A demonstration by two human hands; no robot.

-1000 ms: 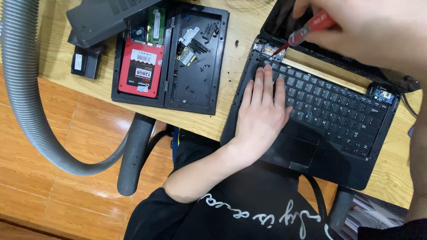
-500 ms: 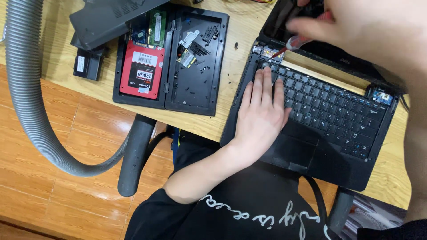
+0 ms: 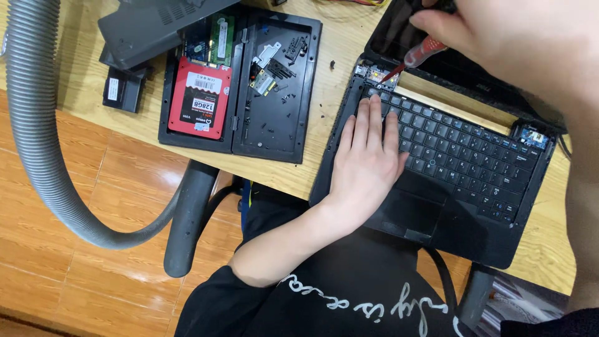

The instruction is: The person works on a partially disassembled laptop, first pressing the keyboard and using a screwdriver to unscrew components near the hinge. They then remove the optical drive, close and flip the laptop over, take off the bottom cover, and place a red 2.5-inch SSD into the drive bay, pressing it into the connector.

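On the desk (image 3: 75,75), left hand (image 3: 368,162) flat on laptop (image 3: 449,168)

We judge this an electronics repair bench. A wooden table (image 3: 75,81) carries a black laptop (image 3: 474,181) with its hinge cover off, a black tray (image 3: 274,125) of loose screws and small boards, and a red drive (image 3: 201,98). A grey ribbed hose (image 3: 31,125) hangs beside it.

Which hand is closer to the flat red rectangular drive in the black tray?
Left. The left hand rests on the laptop keyboard, right of the red drive; the right hand is farther right.
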